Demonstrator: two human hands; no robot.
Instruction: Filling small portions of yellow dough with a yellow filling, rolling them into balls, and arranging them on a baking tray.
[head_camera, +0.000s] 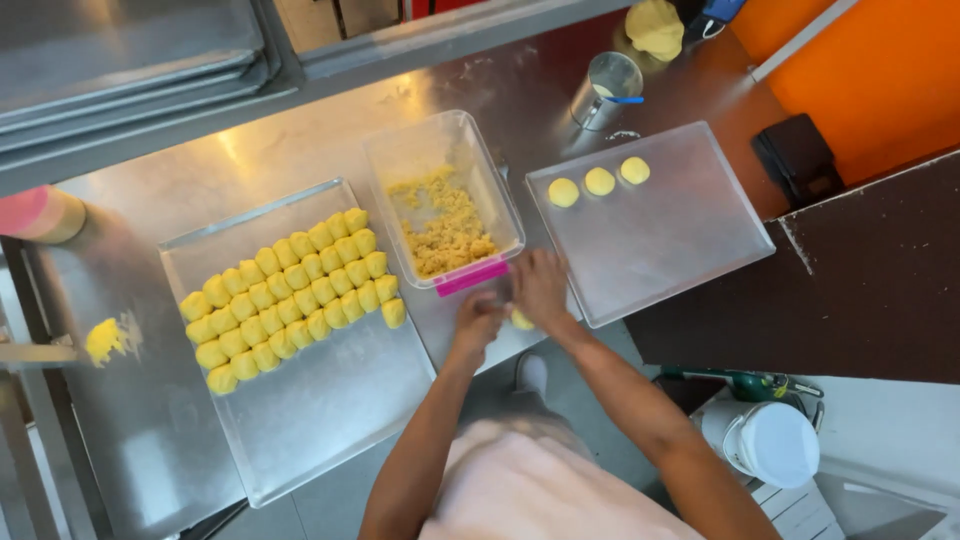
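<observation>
Left hand (478, 318) and right hand (540, 285) cupped together round a small yellow dough ball (521, 320), grip closed for shaping; clear plastic crumb-filling tub (500, 200) close at 12 o'clock for reach.

Pink label (472, 277), apparently rectangular, on the clear tub's (400, 160) near rim.

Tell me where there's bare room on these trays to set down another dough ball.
The right tray is mostly bare below its three dough balls at the far edge. The left tray has a free near half in front of the packed dough pieces. It is crowded between the trays, where the filling tub and both hands, left and right, meet.
</observation>
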